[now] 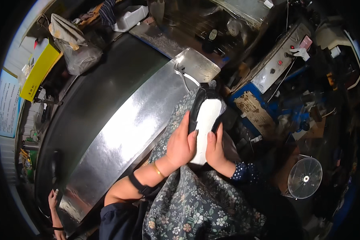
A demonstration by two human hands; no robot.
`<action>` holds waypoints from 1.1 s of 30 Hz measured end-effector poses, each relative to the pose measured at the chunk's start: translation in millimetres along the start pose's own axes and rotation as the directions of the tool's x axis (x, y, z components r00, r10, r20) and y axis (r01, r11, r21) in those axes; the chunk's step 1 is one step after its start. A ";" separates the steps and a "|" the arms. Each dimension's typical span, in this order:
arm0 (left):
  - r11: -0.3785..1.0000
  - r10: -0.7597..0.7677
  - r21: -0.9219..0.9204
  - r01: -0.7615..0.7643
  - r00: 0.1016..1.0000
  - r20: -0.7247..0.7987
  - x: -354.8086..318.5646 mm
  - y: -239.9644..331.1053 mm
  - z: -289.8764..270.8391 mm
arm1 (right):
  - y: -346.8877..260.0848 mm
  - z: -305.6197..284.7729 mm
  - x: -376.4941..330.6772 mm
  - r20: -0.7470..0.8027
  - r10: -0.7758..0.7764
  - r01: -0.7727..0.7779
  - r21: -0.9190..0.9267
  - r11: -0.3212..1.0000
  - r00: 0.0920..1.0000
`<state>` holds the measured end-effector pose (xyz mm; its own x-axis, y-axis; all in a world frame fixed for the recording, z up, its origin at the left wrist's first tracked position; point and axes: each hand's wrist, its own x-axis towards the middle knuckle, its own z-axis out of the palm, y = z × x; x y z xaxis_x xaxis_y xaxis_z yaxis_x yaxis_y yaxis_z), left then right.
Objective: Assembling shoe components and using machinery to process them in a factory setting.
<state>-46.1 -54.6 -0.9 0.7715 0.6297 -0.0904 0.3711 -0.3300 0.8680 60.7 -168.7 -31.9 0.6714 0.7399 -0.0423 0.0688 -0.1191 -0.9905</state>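
Note:
A black shoe upper with a white, sole-shaped bottom (207, 122) is held over my lap, its white face turned up toward me. My left hand (182, 144) is wrapped along its left side, thumb on the white surface. On the other side my right hand (217, 150) grips the edge, its thumb also near the white face. Beneath lies a dark floral apron (196, 212). The undersides of both hands' grip are hidden.
To the left runs a shiny metal table edge (126, 116) beside a dark conveyor belt (112, 72). Another person's hand (53, 199) is at the lower left. A control panel (282, 60) stands at the upper right, a round fan (305, 178) at the lower right.

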 end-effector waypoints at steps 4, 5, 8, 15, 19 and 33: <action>0.868 0.203 -0.425 -0.257 0.965 -0.169 9.2 -16.1 13.0 | 16.5 -17.3 -3.1 0.081 -0.072 0.066 0.074 0.995 0.994; 0.891 0.241 -0.351 -0.287 0.956 -0.169 7.7 -17.8 14.1 | 21.8 -21.5 -7.5 0.106 -0.096 0.073 0.201 0.977 0.990; 0.907 0.282 -0.280 -0.316 0.947 -0.156 -3.7 -20.1 21.6 | 36.8 -26.1 -23.6 0.118 -0.190 0.188 0.028 0.982 0.975; 0.898 0.325 -0.270 -0.347 0.937 -0.125 9.5 -7.7 17.6 | 28.9 -37.8 -32.8 0.108 -0.146 0.153 -0.056 0.987 0.983; 0.877 0.306 -0.385 -0.287 0.952 -0.012 71.8 18.9 -17.4 | -1.0 -38.7 -34.4 0.146 -0.082 0.128 -0.335 0.934 0.986; 0.810 0.348 -0.568 -0.146 0.899 0.266 93.8 19.7 -13.8 | -42.9 -37.2 87.8 0.284 -0.379 0.360 0.119 0.925 0.881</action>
<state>26.5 7.6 14.4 0.9602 0.2642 0.0911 -0.1053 0.0401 0.9936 144.1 -123.3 11.8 0.3562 0.8847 0.3008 0.2174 0.2346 -0.9475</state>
